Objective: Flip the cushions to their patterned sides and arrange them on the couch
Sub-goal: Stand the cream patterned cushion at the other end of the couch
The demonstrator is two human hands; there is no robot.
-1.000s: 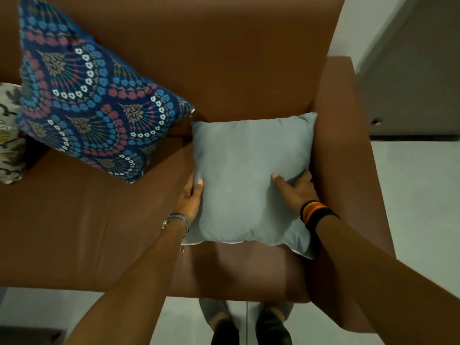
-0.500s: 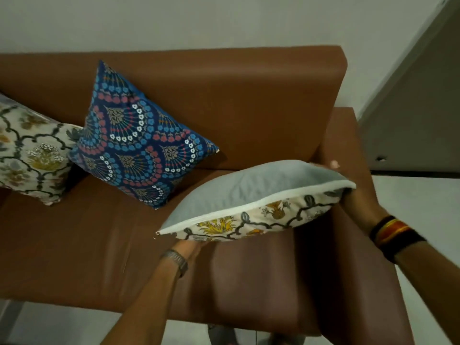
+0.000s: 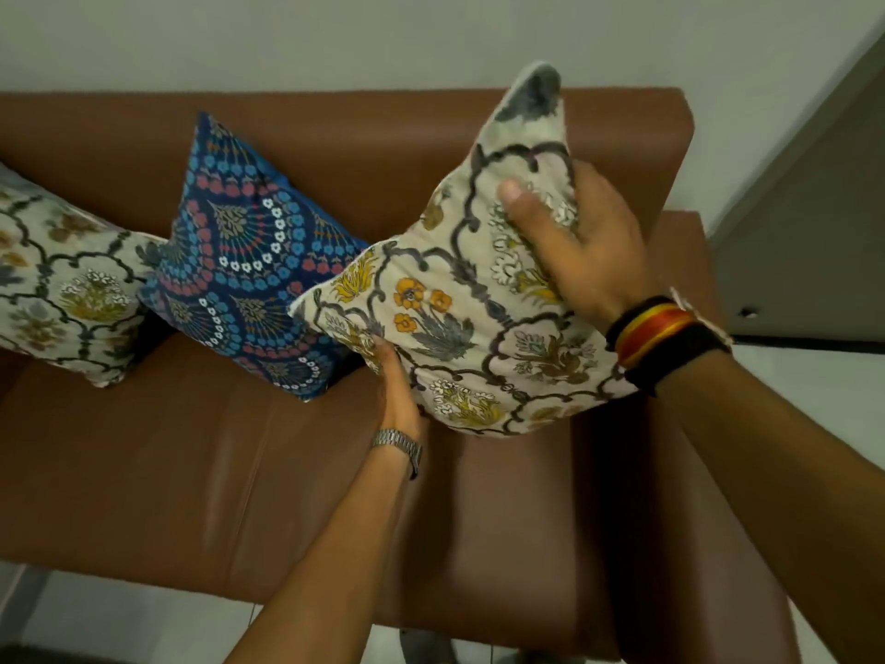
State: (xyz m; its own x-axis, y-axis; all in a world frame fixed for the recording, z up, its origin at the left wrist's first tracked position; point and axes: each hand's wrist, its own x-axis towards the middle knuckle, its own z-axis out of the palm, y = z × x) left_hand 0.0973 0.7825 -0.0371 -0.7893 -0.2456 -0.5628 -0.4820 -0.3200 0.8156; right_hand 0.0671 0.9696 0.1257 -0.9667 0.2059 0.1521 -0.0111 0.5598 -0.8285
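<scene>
A cream floral cushion (image 3: 459, 328) is held up over the right end of the brown couch (image 3: 191, 472), its patterned side facing me and one corner pointing up. My right hand (image 3: 570, 246) grips its upper right part. My left hand (image 3: 397, 390) holds its lower left edge from beneath. A blue fan-patterned cushion (image 3: 254, 280) leans against the backrest just left of it, patterned side out. Another cream floral cushion (image 3: 62, 289) leans at the far left, partly cut off by the frame.
The couch's right armrest (image 3: 680, 261) rises just behind my right wrist. A pale wall stands behind the backrest, and a grey door or panel (image 3: 814, 208) is at the far right. Light floor shows below the seat's front edge.
The cushion lay grey side up on the seat, then was lifted edge-on; it is now turned over with its floral side facing me and raised toward the backrest.
</scene>
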